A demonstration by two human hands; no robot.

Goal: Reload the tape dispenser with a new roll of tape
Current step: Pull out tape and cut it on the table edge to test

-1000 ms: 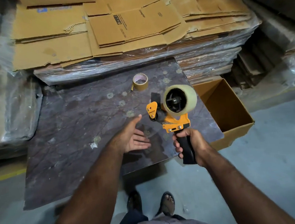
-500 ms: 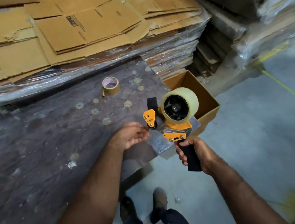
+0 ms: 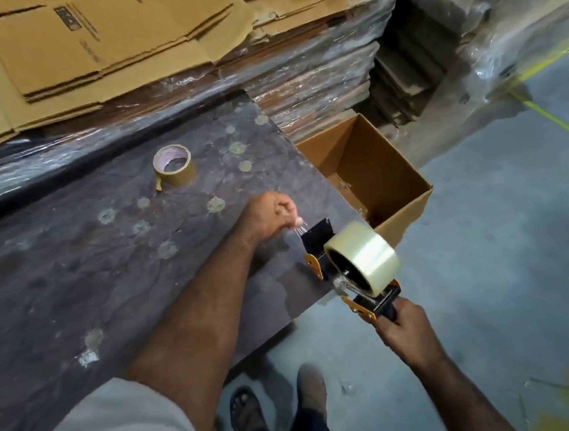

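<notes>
Clear tape roll (image 3: 366,256) is sitting on the orange-and-black tape dispenser (image 3: 354,278), right of centre in the frame, hanging just off the edge of the dark table (image 3: 74,268). Right hand (image 3: 407,335) is wrapped tight round the handle at lower right. Left hand (image 3: 271,214) is closed up, fingertips pinching the loose end of tape right at the dispenser's black front plate. Brown tape roll (image 3: 174,166) sits upper left on the table, open cardboard box (image 3: 369,173) beside the table's right edge.
</notes>
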